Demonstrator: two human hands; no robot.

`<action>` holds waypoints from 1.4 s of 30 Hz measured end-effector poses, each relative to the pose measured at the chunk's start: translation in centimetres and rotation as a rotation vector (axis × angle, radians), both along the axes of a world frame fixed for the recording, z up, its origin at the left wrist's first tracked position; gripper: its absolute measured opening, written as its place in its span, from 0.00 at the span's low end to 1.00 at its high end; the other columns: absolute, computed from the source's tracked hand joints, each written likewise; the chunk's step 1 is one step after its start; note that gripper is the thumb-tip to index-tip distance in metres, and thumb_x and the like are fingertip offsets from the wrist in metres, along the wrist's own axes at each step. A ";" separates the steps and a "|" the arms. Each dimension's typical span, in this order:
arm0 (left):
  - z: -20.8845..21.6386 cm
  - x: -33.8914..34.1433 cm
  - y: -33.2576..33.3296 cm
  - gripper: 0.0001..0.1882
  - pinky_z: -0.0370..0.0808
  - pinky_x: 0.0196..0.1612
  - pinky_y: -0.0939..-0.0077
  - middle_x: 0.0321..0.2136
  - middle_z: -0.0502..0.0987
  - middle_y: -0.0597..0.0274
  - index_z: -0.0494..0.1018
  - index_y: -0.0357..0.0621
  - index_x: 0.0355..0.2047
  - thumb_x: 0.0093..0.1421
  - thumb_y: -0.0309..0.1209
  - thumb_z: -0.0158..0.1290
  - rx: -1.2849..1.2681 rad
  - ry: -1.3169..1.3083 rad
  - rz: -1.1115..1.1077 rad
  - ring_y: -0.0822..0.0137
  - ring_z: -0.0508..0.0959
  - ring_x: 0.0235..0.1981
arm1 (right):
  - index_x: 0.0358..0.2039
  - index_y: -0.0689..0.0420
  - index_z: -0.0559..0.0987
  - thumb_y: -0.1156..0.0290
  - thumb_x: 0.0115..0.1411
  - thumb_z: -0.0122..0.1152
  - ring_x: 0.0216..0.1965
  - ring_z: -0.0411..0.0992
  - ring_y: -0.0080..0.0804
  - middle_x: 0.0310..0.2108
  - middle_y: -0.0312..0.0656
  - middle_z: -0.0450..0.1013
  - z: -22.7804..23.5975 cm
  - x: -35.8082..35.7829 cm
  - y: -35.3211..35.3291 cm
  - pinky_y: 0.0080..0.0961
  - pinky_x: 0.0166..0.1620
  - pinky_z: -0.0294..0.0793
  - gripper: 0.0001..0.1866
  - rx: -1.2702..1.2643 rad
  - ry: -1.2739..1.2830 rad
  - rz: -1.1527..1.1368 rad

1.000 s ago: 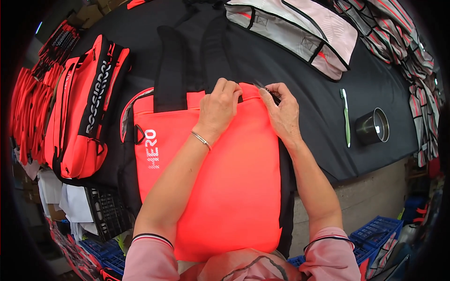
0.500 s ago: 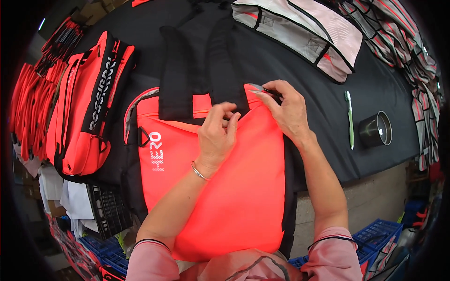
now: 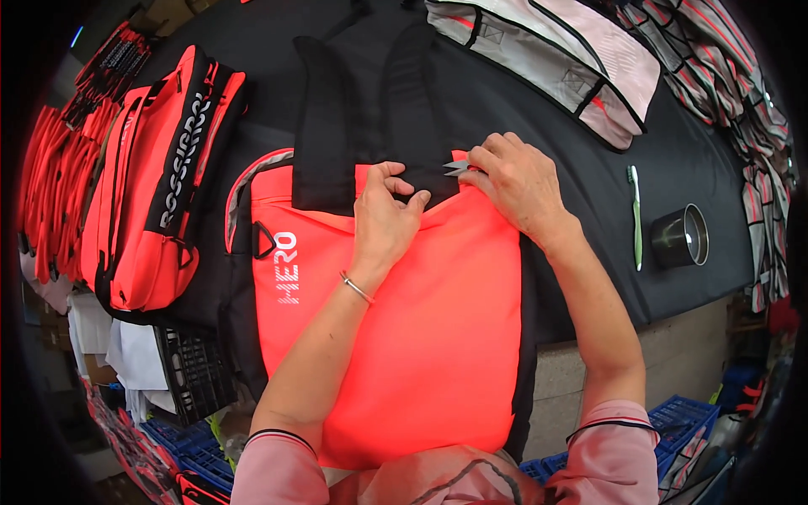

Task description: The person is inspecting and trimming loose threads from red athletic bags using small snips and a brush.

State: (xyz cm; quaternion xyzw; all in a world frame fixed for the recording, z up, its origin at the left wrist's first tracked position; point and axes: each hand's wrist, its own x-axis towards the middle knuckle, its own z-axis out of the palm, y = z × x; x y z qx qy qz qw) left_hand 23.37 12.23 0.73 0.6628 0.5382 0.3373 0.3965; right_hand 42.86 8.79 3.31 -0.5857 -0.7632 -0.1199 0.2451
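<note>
A bright coral backpack (image 3: 404, 337) with black sides lies in front of me, its two black shoulder straps (image 3: 324, 126) stretching away from me. My right hand (image 3: 518, 181) grips small thread snips (image 3: 455, 168), their pointed metal blades showing beyond the fingers over the base of the right strap. My left hand (image 3: 387, 215) is at the same strap base, fingers curled and thumb close to them. Whatever lies between its fingertips is too small to make out. A black ring tab (image 3: 263, 241) sits at the backpack's left edge.
Another coral backpack (image 3: 160, 194) and stacked coral pieces (image 3: 55, 194) are at left. Far right lie a grey-pink bag (image 3: 547, 67) and grey bag pieces (image 3: 707, 76). A toothbrush (image 3: 636, 219) and dark metal cup (image 3: 677, 236) rest on the black-covered table (image 3: 581, 278). Crates (image 3: 198, 374) stand below.
The snips' blades now show clearly in front of my right hand, which has shifted slightly. My left hand stays at the strap base. The whole view has shifted a little.
</note>
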 end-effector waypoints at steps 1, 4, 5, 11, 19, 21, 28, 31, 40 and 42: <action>0.1 0.0 0.0 0.24 0.75 0.32 0.75 0.32 0.75 0.60 0.66 0.34 0.49 0.54 0.25 0.64 0.000 0.000 0.000 0.72 0.75 0.22 | 0.28 0.54 0.77 0.60 0.53 0.68 0.32 0.71 0.31 0.28 0.33 0.70 -0.1 -0.1 -0.2 0.29 0.32 0.73 0.12 0.024 -0.027 -0.016; 0.4 0.0 0.1 0.24 0.75 0.33 0.75 0.32 0.75 0.61 0.67 0.33 0.49 0.54 0.25 0.64 -0.026 0.011 -0.008 0.72 0.75 0.23 | 0.26 0.54 0.77 0.61 0.52 0.69 0.31 0.71 0.30 0.27 0.33 0.69 -0.4 -0.5 -0.6 0.29 0.31 0.73 0.12 0.036 -0.064 -0.062; 0.4 0.0 0.2 0.24 0.75 0.33 0.75 0.32 0.75 0.61 0.67 0.33 0.49 0.54 0.25 0.64 -0.037 0.007 -0.007 0.72 0.75 0.23 | 0.26 0.54 0.77 0.61 0.52 0.69 0.31 0.71 0.30 0.27 0.33 0.69 -0.3 -0.4 -0.6 0.29 0.31 0.73 0.12 0.035 -0.065 -0.062; 0.3 0.1 0.0 0.24 0.75 0.33 0.75 0.31 0.75 0.61 0.67 0.33 0.49 0.54 0.25 0.63 -0.047 -0.016 0.006 0.73 0.74 0.24 | 0.26 0.54 0.78 0.61 0.52 0.70 0.31 0.72 0.30 0.28 0.33 0.70 0.9 0.6 -0.4 0.30 0.31 0.72 0.11 -0.082 0.191 -0.015; 0.0 0.1 0.0 0.23 0.74 0.31 0.75 0.31 0.74 0.62 0.67 0.33 0.48 0.54 0.24 0.63 -0.023 -0.019 -0.002 0.74 0.73 0.21 | 0.29 0.52 0.78 0.59 0.52 0.69 0.33 0.72 0.30 0.28 0.32 0.69 0.5 0.3 -0.2 0.29 0.32 0.74 0.12 -0.069 -0.015 -0.032; -0.1 0.2 -0.1 0.23 0.74 0.31 0.75 0.30 0.74 0.62 0.67 0.34 0.48 0.54 0.24 0.63 -0.024 -0.036 0.013 0.74 0.73 0.21 | 0.29 0.52 0.78 0.59 0.52 0.69 0.32 0.72 0.30 0.28 0.32 0.69 0.7 0.5 -0.1 0.29 0.32 0.74 0.12 -0.100 0.016 -0.023; -0.5 0.4 -0.2 0.23 0.74 0.30 0.77 0.30 0.74 0.63 0.67 0.35 0.48 0.54 0.23 0.63 -0.003 -0.059 0.006 0.75 0.73 0.21 | 0.26 0.54 0.77 0.60 0.53 0.69 0.32 0.72 0.33 0.27 0.35 0.69 0.4 0.4 0.1 0.31 0.33 0.73 0.12 -0.017 -0.035 0.039; -0.5 0.2 -0.4 0.23 0.73 0.29 0.78 0.29 0.73 0.63 0.68 0.36 0.48 0.54 0.23 0.63 0.004 -0.063 0.011 0.77 0.72 0.20 | 0.28 0.55 0.78 0.62 0.54 0.69 0.31 0.73 0.31 0.28 0.34 0.71 1.8 1.0 -0.2 0.29 0.33 0.73 0.11 -0.138 0.044 0.075; -0.2 1.9 -8.0 0.31 0.67 0.41 0.66 0.54 0.72 0.48 0.70 0.32 0.55 0.60 0.45 0.55 0.711 0.521 -0.434 0.61 0.71 0.38 | 0.36 0.63 0.78 0.63 0.54 0.72 0.33 0.72 0.21 0.29 0.36 0.75 0.8 1.5 -0.7 0.23 0.39 0.72 0.18 -0.366 0.910 -0.218; -0.6 1.9 -8.4 0.30 0.67 0.42 0.66 0.53 0.72 0.46 0.69 0.32 0.55 0.61 0.44 0.55 0.744 0.555 -0.413 0.61 0.71 0.38 | 0.41 0.60 0.76 0.59 0.46 0.77 0.36 0.74 0.29 0.35 0.39 0.76 0.7 0.4 -0.9 0.28 0.42 0.73 0.26 -0.222 0.630 -0.243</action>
